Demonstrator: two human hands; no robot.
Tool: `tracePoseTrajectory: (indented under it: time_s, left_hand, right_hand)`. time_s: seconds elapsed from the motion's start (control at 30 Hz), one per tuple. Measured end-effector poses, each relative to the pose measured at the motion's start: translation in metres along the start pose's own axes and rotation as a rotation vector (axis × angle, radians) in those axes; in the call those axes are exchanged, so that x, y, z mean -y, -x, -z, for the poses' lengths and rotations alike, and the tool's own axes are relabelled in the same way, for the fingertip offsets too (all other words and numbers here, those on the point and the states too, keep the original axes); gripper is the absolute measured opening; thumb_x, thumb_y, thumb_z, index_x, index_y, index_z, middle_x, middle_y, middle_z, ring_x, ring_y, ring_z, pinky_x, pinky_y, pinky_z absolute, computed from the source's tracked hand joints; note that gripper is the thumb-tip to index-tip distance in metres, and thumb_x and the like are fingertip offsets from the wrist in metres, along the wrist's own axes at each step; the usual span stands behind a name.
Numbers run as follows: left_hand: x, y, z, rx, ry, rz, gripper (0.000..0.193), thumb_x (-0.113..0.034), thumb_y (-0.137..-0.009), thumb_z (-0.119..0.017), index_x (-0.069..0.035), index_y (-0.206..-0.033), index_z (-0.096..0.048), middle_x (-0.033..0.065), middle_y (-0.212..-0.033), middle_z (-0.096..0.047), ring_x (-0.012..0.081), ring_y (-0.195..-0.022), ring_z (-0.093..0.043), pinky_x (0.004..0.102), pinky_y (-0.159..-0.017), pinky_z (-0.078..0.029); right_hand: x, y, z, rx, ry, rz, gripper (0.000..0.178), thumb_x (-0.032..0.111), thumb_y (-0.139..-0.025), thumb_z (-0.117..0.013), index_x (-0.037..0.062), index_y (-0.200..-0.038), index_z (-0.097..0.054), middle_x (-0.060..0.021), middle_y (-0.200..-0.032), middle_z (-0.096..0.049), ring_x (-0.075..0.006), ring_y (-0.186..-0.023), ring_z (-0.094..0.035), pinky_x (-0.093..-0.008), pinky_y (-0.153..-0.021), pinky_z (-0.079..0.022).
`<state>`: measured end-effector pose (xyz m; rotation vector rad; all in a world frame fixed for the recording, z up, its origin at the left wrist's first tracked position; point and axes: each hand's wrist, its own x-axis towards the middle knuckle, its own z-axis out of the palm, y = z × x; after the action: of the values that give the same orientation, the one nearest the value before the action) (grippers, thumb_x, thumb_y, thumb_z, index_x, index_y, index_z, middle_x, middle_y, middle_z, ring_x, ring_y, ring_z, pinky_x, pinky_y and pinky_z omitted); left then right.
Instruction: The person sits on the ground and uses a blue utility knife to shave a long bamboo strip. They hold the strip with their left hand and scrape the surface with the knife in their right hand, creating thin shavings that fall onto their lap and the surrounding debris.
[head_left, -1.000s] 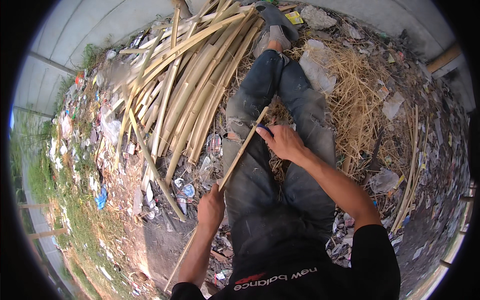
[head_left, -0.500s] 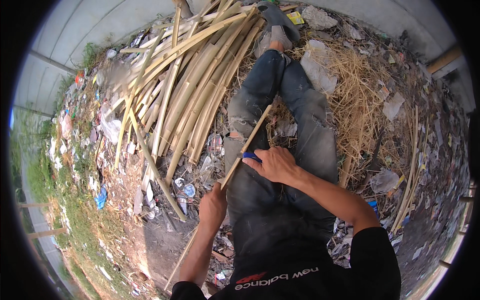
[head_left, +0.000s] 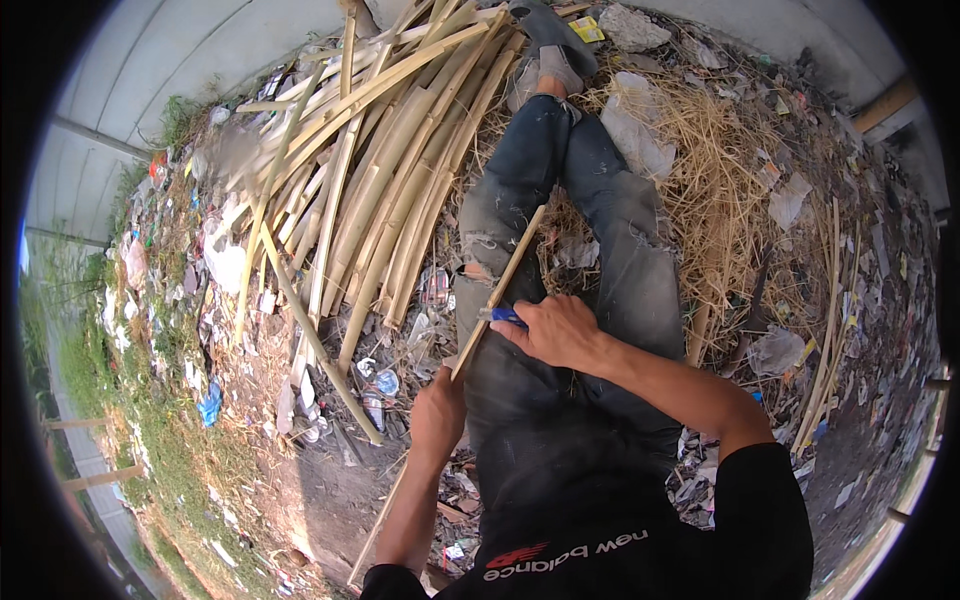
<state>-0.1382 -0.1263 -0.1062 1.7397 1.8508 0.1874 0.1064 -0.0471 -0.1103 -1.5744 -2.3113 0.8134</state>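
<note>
A long, thin bamboo strip (head_left: 518,258) slants across my left thigh, its far end above the knee. My left hand (head_left: 437,412) is closed around its nearer part. The strip's tail runs back past my left forearm toward the ground. Farther up the strip, my right hand (head_left: 556,328) grips a small blue-handled tool (head_left: 507,316), which looks like a cutter knife. The front of this tool meets the strip. Its blade is too small to make out clearly.
Split bamboo pieces (head_left: 385,200) lie heaped at the far left. Dry straw (head_left: 730,215) covers the ground right of my outstretched legs (head_left: 630,260). Thin strips (head_left: 826,340) lie farther right. Scattered litter surrounds me, and a pale wall (head_left: 190,60) stands behind the heap.
The view has shifted slightly, so the surroundings sit a little farther right. Both hands keep nearly the same places on the strip and the blue tool.
</note>
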Motion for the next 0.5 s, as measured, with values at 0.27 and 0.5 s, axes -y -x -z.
tracePoseTrajectory:
  time_s: [0.27, 0.5]
  left_hand:
    - [-0.003, 0.000, 0.000, 0.023, -0.047, 0.038, 0.025, -0.023, -0.106, -0.056, 0.000, -0.109, -0.064, 0.0323, -0.079, -0.070, 0.0543, -0.080, -0.070, 0.0627, -0.071, -0.054]
    - [-0.004, -0.004, -0.002, 0.021, -0.054, 0.031, 0.024, -0.023, -0.106, -0.056, -0.001, -0.109, -0.064, 0.0319, -0.080, -0.070, 0.0538, -0.080, -0.070, 0.0619, -0.070, -0.054]
  right_hand:
    - [-0.012, -0.003, 0.009, -0.073, -0.032, -0.048, 0.065, 0.060, -0.105, -0.055, 0.0013, -0.081, -0.071, -0.0250, -0.064, -0.068, -0.0480, -0.066, -0.071, -0.0562, -0.063, -0.057]
    - [-0.007, -0.001, 0.005, 0.004, -0.003, 0.069, 0.066, 0.060, -0.106, -0.053, 0.0013, -0.082, -0.073, -0.0226, -0.066, -0.068, -0.0429, -0.067, -0.072, -0.0553, -0.060, -0.055]
